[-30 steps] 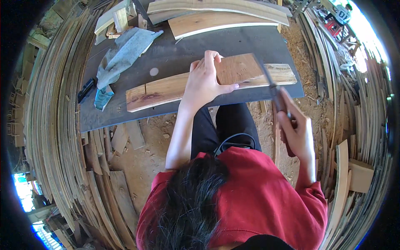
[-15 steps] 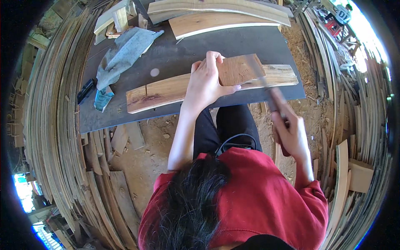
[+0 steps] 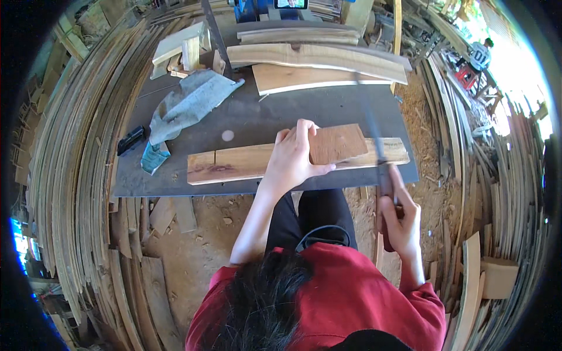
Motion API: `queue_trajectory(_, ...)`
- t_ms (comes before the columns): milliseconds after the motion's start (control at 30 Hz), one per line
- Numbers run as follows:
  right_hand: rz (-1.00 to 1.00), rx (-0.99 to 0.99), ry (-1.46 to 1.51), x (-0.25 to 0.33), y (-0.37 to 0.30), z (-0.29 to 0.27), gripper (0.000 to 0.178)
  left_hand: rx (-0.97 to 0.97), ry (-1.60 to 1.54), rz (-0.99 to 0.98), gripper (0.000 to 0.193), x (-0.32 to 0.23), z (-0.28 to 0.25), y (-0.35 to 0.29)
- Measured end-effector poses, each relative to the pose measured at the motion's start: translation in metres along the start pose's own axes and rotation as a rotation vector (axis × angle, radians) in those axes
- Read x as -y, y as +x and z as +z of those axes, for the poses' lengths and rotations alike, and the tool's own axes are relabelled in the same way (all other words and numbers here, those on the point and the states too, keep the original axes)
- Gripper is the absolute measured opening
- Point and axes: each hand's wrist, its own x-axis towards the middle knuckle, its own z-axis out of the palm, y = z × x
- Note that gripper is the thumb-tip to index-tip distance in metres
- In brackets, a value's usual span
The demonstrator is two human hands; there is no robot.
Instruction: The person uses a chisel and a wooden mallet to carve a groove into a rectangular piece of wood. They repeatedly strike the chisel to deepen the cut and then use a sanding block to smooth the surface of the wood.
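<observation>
A flat rectangular wooden block (image 3: 337,144) rests on a longer wooden plank (image 3: 243,165) on the dark tabletop. My left hand (image 3: 294,153) is closed on the block's left end, thumb along the near edge and fingers over the far side. To the right, my right hand (image 3: 401,217) grips the dark reddish handle of a long-bladed tool (image 3: 372,120). Its narrow blade points away from me, just past the block's right end and over the plank. Motion blur hides the blade's edge, so its exact kind and whether it touches wood cannot be told.
A grey cloth (image 3: 190,105), a black object (image 3: 131,140) and a teal packet (image 3: 155,157) lie at the table's left. Boards (image 3: 316,57) and a wooden frame piece (image 3: 182,50) sit at the back. Stacked strips (image 3: 76,175) flank both sides. A person (image 3: 480,55) sits far right.
The tool's blade has shifted from against the block's right end to farther right and away from it. The whole view has tilted up, showing more of the table's back. My left hand keeps its hold.
</observation>
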Motion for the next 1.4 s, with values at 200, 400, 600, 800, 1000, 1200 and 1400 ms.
queue_trajectory(200, -0.005, 0.173, -0.088, 0.001, -0.002, -0.001, 0.054, 0.056, -0.017, -0.044, 0.077, 0.000, -0.001, 0.000)
queue_trajectory(400, -0.001, -0.050, 0.159, 0.000, -0.004, 0.001, 0.051, 0.050, -0.017, -0.030, 0.076, 0.000, -0.001, 0.000)
queue_trajectory(600, -0.110, -0.004, -0.084, -0.003, -0.004, 0.004, 0.051, 0.045, -0.012, -0.023, 0.076, 0.001, -0.001, 0.000)
queue_trajectory(800, -0.039, -0.002, -0.031, 0.003, -0.014, 0.003, 0.050, 0.039, -0.005, -0.004, 0.076, 0.000, -0.001, 0.000)
queue_trajectory(1000, 0.035, 0.001, -0.092, 0.015, -0.024, 0.007, 0.050, 0.037, 0.019, -0.029, 0.076, -0.001, -0.001, -0.001)
queue_trajectory(1200, -0.014, 0.109, -0.205, 0.009, -0.021, 0.013, 0.051, 0.042, 0.013, -0.017, 0.075, 0.000, -0.001, 0.000)
queue_trajectory(1400, -0.109, -0.020, -0.112, 0.002, -0.021, 0.016, 0.052, 0.035, 0.002, -0.010, 0.074, 0.000, 0.000, 0.000)
